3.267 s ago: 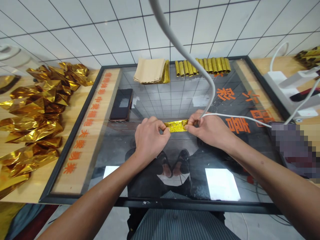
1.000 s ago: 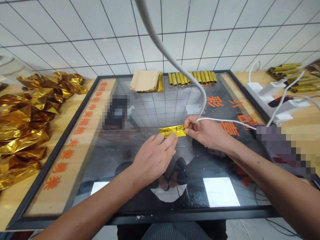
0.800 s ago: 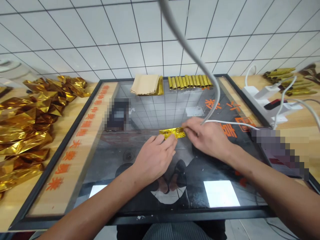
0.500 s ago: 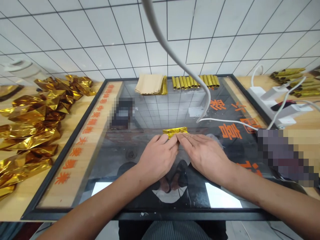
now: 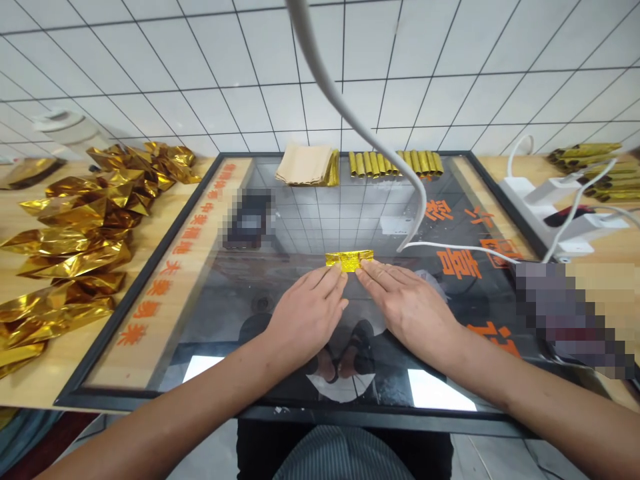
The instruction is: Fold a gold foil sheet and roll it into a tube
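A small strip of gold foil paper (image 5: pixel 350 259) lies on the glass top, flattened into a folded rectangle with a crinkled surface. My left hand (image 5: pixel 310 303) rests its outstretched fingertips on the strip's near left part, its thumb apart from the foil. At the near right end, the fingertips of my right hand (image 5: pixel 407 303) touch the strip, fingers extended and close together. The right thumb is hidden. Behind the strip, at the back of the glass, are a stack of tan-backed gold sheets (image 5: pixel 305 165) and a row of rolled gold paper tubes (image 5: pixel 395 164).
Folded gold foil pieces (image 5: pixel 95 207) heap at the left. A thick grey cable (image 5: pixel 350 120) hangs over the glass. At right are a white power strip (image 5: pixel 530 210), more gold rolls (image 5: pixel 585 170) and a blurred-out object (image 5: pixel 570 313). Another blurred object (image 5: pixel 249 219) lies left.
The gold strip has gone from a raised, curled shape to a flatter one. My hands have drawn slightly apart, showing more of it. The camera view has shifted a little.
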